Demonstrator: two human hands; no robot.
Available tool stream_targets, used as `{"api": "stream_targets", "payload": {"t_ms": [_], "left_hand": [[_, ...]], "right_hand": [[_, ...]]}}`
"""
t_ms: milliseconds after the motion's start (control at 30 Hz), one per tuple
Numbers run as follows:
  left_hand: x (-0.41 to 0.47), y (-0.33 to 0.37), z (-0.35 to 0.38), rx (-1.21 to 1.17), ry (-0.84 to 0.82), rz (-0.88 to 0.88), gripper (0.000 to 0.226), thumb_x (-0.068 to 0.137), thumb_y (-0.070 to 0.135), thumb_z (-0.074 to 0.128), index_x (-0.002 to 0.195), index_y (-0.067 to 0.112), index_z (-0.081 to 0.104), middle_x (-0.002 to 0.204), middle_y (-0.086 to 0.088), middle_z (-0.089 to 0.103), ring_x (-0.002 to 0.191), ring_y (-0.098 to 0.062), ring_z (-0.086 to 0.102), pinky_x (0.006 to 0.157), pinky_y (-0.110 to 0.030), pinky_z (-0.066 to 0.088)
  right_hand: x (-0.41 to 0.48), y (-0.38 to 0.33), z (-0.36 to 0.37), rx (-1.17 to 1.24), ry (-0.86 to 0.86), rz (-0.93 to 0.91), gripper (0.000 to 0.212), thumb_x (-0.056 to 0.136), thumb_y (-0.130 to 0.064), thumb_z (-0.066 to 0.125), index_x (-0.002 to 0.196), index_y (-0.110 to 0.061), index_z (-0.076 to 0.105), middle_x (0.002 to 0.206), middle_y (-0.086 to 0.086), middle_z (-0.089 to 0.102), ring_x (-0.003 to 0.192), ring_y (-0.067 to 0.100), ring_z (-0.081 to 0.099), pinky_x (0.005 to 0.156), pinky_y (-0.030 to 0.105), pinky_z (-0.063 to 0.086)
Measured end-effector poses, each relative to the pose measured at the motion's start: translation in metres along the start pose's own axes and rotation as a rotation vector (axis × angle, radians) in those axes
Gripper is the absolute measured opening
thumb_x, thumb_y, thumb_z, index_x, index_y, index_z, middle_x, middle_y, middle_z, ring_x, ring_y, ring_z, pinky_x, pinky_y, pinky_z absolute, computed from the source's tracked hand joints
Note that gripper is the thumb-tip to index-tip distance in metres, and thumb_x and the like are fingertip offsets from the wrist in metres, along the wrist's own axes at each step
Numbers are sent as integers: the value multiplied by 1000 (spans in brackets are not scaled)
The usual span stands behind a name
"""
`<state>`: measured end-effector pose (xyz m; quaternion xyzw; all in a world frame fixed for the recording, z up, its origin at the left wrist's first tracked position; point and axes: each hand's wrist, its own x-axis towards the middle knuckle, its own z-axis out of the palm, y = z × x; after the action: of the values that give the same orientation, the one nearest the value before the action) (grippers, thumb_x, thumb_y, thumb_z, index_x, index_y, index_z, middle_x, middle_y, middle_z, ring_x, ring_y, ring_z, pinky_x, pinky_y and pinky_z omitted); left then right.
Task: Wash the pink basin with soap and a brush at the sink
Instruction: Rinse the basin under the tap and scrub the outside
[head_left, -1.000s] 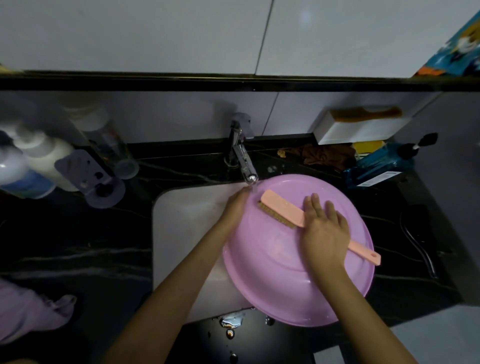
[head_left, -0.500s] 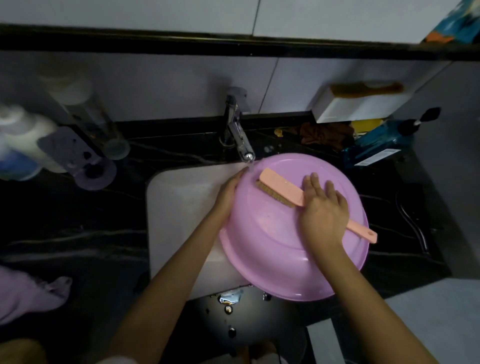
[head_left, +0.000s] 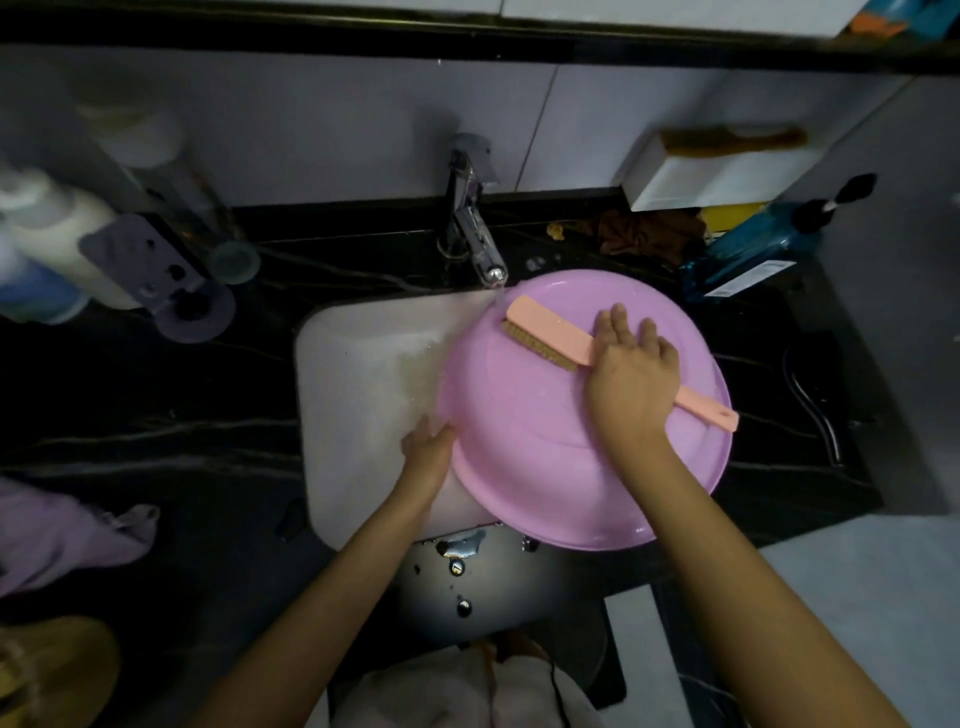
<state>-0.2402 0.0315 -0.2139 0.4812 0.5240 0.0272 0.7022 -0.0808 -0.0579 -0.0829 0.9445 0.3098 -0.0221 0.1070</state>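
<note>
The pink basin sits tilted over the right side of the white sink, apparently bottom up, its rounded outer face turned toward the camera and its right edge reaching out over the black veined countertop. The right hand lies on top of the basin's upper right part, closed over the handle of the pink brush, fingers close together across it; the thumb is hidden beneath the hand. The brush runs diagonally, its bristled head down against the basin to the upper left of the hand and the tail of the handle sticking out past the wrist toward the basin's right rim. The left hand holds the basin at its lower left edge, fingers tucked under the rim so only the back of the hand and the thumb side show. A chrome faucet stands behind the sink, and a thin stream of water falls from its spout onto the basin's upper left rim, just beside the brush head. Behind the basin on the right lie a brown cloth and a blue pump bottle; white bottles, blurred, stand on the far left, well apart from the sink
</note>
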Motion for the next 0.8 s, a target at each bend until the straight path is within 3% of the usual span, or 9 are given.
{"api": "stream_targets", "payload": {"t_ms": [67,100,200,300,367,500,600,700,800], "left_hand": [[-1,-3,9,-155,-161,-118,46,95,35,42,139,22,39,135,-1,51,119,-22,52,78,-34,52],[0,-5,12,-183,-164,-94,43,95,34,42,137,23,40,131,1,55,116,-20,55,78,-33,52],[8,6,12,-219,-111,9,51,82,37,48,132,24,50,125,2,61,112,-16,58,93,-35,48],[32,33,10,-219,-131,26,38,90,42,49,120,22,63,114,3,67,106,-15,61,92,-34,48],[52,47,13,-195,-136,32,43,90,46,50,121,20,63,116,0,67,107,-16,61,96,-36,47],[101,50,20,0,-56,51,65,76,64,50,120,19,63,126,-7,62,119,-23,55,105,-42,41],[71,86,26,3,-87,248,53,89,42,53,131,10,53,134,0,50,124,-15,48,111,-34,33],[51,111,39,56,-275,453,35,95,14,44,128,12,55,126,4,51,119,-9,46,108,-28,30],[46,122,40,-134,-267,307,27,93,18,47,111,12,66,110,-4,66,108,-19,58,101,-33,41]], "right_hand": [[1,-1,-3,-45,-52,-3,52,96,-10,25,148,-4,24,155,11,24,137,38,26,105,43,27],[0,-1,-6,-56,-77,5,52,97,-10,29,148,-4,22,156,11,22,137,38,25,105,43,27],[-10,-1,-11,-119,-94,50,50,95,-8,31,145,-1,27,151,17,28,132,38,30,108,46,21],[-12,-2,-5,-112,-1,76,48,86,-4,25,125,9,51,127,25,50,117,38,44,98,52,20],[-8,1,-2,-78,45,25,58,77,-8,17,114,9,60,117,25,59,109,39,54,91,49,22],[-7,17,5,34,112,-106,48,77,-7,45,122,-3,60,128,15,59,116,35,56,91,45,39],[-11,16,8,81,114,-59,49,77,0,60,126,-2,58,130,16,58,117,38,55,92,48,44],[-10,8,10,72,130,-59,45,73,-1,55,117,2,63,120,20,63,107,41,61,83,48,49],[-9,8,7,77,133,-66,48,72,-6,49,116,3,64,119,20,64,105,42,62,82,48,50]]}}
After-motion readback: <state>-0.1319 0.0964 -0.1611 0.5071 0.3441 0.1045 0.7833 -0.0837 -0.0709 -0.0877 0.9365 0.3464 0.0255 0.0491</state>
